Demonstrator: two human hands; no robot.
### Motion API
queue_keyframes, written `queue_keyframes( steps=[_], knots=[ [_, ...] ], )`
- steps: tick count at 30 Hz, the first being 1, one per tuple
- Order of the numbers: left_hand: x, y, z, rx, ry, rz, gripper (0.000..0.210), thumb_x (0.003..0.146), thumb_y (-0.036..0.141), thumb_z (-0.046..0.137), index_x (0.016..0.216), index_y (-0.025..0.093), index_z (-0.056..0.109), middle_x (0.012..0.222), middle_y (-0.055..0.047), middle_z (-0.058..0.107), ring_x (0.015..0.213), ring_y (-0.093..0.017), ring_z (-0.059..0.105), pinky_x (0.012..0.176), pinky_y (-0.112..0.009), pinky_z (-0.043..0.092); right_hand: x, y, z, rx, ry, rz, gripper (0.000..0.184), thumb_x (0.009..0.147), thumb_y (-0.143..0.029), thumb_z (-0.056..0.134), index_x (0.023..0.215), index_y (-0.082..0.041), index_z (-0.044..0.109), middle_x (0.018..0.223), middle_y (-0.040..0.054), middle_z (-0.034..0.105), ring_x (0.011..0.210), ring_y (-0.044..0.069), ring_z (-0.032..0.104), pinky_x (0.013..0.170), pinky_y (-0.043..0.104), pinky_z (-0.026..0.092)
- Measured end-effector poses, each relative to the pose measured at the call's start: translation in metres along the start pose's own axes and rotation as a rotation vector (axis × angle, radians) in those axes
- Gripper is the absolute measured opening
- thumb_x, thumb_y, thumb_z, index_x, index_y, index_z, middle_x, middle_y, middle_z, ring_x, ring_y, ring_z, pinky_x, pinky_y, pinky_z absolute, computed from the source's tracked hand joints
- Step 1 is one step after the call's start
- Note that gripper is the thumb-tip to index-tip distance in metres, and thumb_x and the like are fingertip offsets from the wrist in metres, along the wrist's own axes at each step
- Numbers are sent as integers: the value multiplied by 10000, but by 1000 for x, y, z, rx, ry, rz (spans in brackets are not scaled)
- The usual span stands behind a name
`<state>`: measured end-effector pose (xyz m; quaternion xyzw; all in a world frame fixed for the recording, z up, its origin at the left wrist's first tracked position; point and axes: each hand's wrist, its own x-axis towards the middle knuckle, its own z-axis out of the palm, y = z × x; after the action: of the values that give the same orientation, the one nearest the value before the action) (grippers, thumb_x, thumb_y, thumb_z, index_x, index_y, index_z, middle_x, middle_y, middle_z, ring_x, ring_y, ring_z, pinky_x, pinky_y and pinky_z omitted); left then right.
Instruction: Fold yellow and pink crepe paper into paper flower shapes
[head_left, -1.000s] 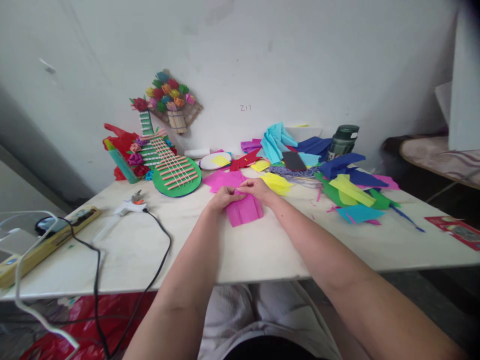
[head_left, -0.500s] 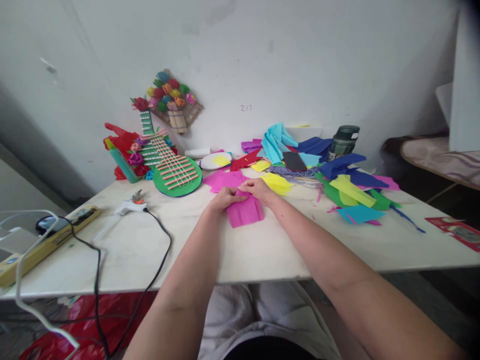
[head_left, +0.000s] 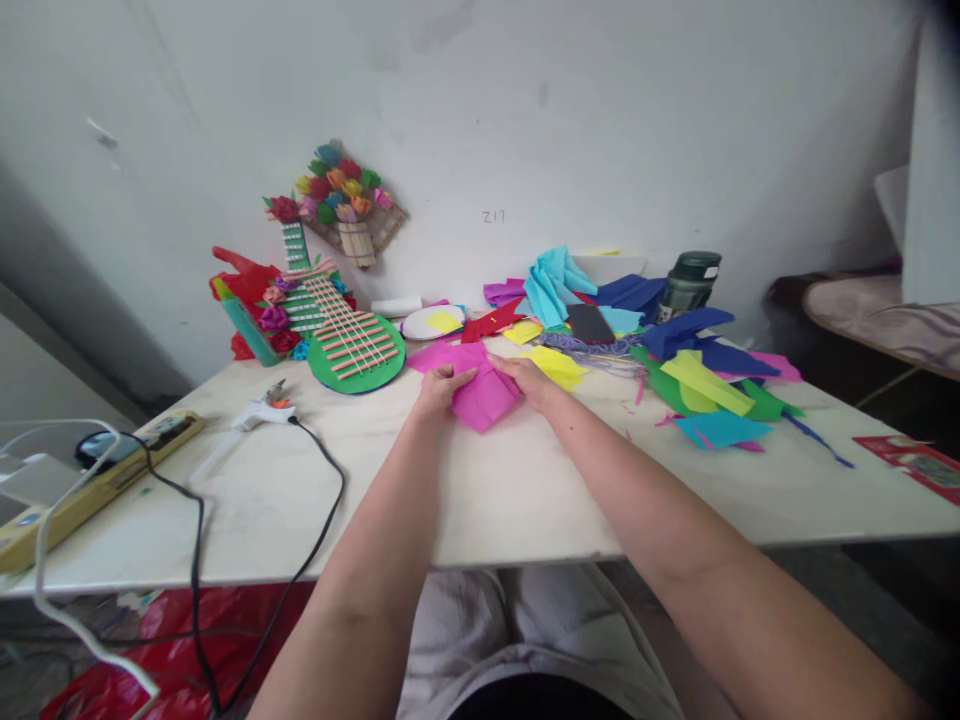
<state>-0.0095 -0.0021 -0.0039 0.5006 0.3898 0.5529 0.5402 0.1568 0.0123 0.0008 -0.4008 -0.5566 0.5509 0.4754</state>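
A creased piece of pink crepe paper (head_left: pixel 486 402) is held between my hands over the middle of the table. My left hand (head_left: pixel 441 388) grips its left side, thumb lying on top. On the right side my right hand (head_left: pixel 525 380) pinches the paper's edge, its fingertips partly hidden behind the sheet. More pink paper (head_left: pixel 429 357) lies flat on the table just behind my left hand. Close to my right hand sits a pile of yellow paper pieces (head_left: pixel 556 368).
At left stand a green guitar-shaped craft (head_left: pixel 352 352) and a glue gun (head_left: pixel 262 412), its black cord trailing over the table edge. A yellow power strip (head_left: pixel 97 485) lies far left. Behind are a phone (head_left: pixel 589 324) and a dark bottle (head_left: pixel 688 287); green paper (head_left: pixel 664 386) lies right.
The pink paper has turned from a squarish hang to a corner pointing toward me. My hands have moved apart to its two sides.
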Motion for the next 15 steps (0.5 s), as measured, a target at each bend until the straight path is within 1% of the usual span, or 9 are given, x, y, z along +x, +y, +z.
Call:
queue_keyframes(
  steps=[3,6,8,11,13,15],
  knots=[
    [4,-3,-1,-37,43,49,349,484,373,790,667,132,616,583,-2,606,536,-125,558,526,-247,434,1,1,1,80,28,32,383,535,-423,759,765,-134,656,782,63,689,700,163,612,668,282,454],
    [7,-6,1,-56,65,65,370,473,382,794,688,135,621,594,1,612,544,-124,562,546,-252,442,0,1,4,127,46,53,338,511,-337,781,760,-141,663,751,50,689,662,153,607,649,278,460],
    [5,-5,4,-59,56,52,362,472,375,795,680,139,617,587,3,610,541,-123,561,539,-247,441,-1,-1,6,145,60,66,284,507,-278,778,732,-149,663,702,33,683,619,143,597,617,271,457],
    [0,-2,8,-46,45,17,333,471,348,795,648,145,599,568,8,600,524,-119,549,495,-229,419,-2,-3,7,137,88,67,170,508,-192,749,629,-153,636,598,5,651,546,123,565,563,257,438],
    [-2,1,9,-24,37,-15,320,465,325,796,629,147,587,556,10,593,511,-115,539,477,-222,407,-1,-2,6,117,88,61,136,511,-166,729,592,-154,621,555,-8,629,517,115,547,546,252,425],
    [-3,2,8,1,34,-50,315,456,308,798,613,150,575,547,11,587,504,-114,533,467,-220,400,-1,-2,4,91,66,47,125,515,-168,722,596,-152,628,547,-13,622,506,110,537,543,251,417]
  ],
)
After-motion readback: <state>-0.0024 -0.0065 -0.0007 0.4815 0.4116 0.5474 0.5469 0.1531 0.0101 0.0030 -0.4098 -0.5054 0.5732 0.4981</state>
